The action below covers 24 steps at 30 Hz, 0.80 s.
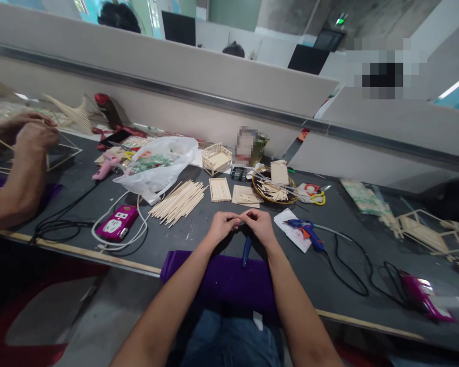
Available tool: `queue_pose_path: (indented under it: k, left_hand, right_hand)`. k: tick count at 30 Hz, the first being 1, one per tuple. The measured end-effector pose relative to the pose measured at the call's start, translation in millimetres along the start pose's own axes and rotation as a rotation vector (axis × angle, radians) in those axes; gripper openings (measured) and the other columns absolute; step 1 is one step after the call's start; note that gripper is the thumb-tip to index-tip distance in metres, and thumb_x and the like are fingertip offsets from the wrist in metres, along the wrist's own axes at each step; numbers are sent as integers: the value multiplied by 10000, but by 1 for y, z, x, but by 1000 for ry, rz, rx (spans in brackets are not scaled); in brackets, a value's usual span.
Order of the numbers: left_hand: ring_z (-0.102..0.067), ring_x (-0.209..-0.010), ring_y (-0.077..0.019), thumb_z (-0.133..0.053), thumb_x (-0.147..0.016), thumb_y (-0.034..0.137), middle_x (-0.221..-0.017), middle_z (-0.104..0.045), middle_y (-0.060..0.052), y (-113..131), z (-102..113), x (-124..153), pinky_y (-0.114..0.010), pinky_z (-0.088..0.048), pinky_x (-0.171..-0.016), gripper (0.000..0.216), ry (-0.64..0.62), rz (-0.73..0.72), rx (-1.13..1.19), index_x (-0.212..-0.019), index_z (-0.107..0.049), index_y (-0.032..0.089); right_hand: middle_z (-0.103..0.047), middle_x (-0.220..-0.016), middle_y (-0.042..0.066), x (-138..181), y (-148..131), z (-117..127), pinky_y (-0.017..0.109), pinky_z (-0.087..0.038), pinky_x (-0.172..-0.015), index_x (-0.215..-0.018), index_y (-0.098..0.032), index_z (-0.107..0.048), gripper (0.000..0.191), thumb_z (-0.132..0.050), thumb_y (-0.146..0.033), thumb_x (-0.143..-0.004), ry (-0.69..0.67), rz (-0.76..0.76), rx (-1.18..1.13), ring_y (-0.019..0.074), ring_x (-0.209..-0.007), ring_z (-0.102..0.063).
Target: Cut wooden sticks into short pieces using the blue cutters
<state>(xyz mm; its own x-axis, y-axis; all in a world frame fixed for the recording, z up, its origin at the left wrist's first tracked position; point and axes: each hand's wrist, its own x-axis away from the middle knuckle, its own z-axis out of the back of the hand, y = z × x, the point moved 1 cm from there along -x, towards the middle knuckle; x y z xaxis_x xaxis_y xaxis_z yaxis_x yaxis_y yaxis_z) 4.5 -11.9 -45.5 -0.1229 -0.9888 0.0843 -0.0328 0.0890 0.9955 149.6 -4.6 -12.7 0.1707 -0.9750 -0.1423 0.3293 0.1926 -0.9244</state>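
Observation:
My left hand (pixel 222 229) and my right hand (pixel 260 225) meet above the front of the table, fingertips pinched together. Whatever lies between them is too small to make out. Just below my right hand, a blue-handled tool (pixel 247 252) rests against a folded purple cloth (pixel 229 280); its head is hidden. Beyond my hands are a small framed panel of wooden sticks (pixel 220 189) and thin wooden sheets (pixel 247 195) with short pieces on top. A pile of loose wooden sticks (pixel 179 203) lies to the left. At right, a blue glue gun (pixel 308 232) rests on white paper (pixel 290 234).
Behind stand a small stick-built model (pixel 217 159), a basket (pixel 257 184) of short sticks and yellow-handled scissors (pixel 319 198). A plastic bag (pixel 153 173), pink glue gun (pixel 107 167) and corded purple box (pixel 118 223) are at left. Another person's hands (pixel 36 132) work at far left.

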Motion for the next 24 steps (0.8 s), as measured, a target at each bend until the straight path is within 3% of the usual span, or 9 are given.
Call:
queue_pose_path:
  k: [4,6,8,13,16,20,24]
  left_hand:
    - [-528,-443,-99,-724,-618,271,-485,-605,1,4,2,0,-208,-423,-467,139,61,51,27,-650,-718,136]
    - [-527,-439,-96,-738,-594,272,-488,-607,1,6,3,0,-204,-425,-458,142,103,75,69,-621,-704,136]
    - [-528,-439,-93,-754,-573,281,-501,-616,-3,8,4,-1,-202,-426,-454,167,143,82,124,-624,-702,131]
    - [-530,-442,-94,-781,-541,323,-504,-620,-11,11,5,-1,-207,-431,-454,235,208,69,196,-630,-697,122]
    - [-527,-438,-92,-786,-525,336,-497,-617,-7,12,5,-1,-208,-430,-455,252,217,54,194,-622,-693,122]
    - [-523,-437,-90,-795,-507,357,-491,-608,-2,14,5,0,-212,-431,-460,279,205,41,180,-619,-693,123]
    - [-520,-439,-85,-813,-482,402,-512,-618,-12,17,6,1,-213,-433,-466,339,164,44,207,-626,-695,119]
  right_hand:
    - [-689,-746,66,12,-5,11,308,-473,-678,-827,-151,-685,355,-549,-476,-781,42,-22,209,189,-687,-608]
    - [-694,-904,121,31,-7,18,370,-470,-781,-1044,-133,-651,478,-542,-522,-789,160,-45,451,246,-843,-621]
    - [-627,-1145,211,56,-9,18,438,-416,-905,-1228,-84,-551,669,-554,-577,-776,197,-76,698,325,-1071,-561]
    - [-389,-1386,337,100,-15,-6,543,-297,-1001,-1383,12,-359,961,-549,-677,-741,72,-303,1001,440,-1297,-354]
    - [-360,-1394,351,98,-25,-14,546,-310,-983,-1397,35,-326,935,-560,-612,-764,44,-363,1046,444,-1290,-358]
    - [-505,-1238,334,83,-34,-8,528,-402,-853,-1363,39,-375,785,-585,-403,-749,36,-403,1062,429,-1114,-503]
    - [-571,-1105,283,72,-29,3,472,-436,-794,-1316,13,-443,693,-572,-310,-716,33,-394,1104,394,-1037,-531]
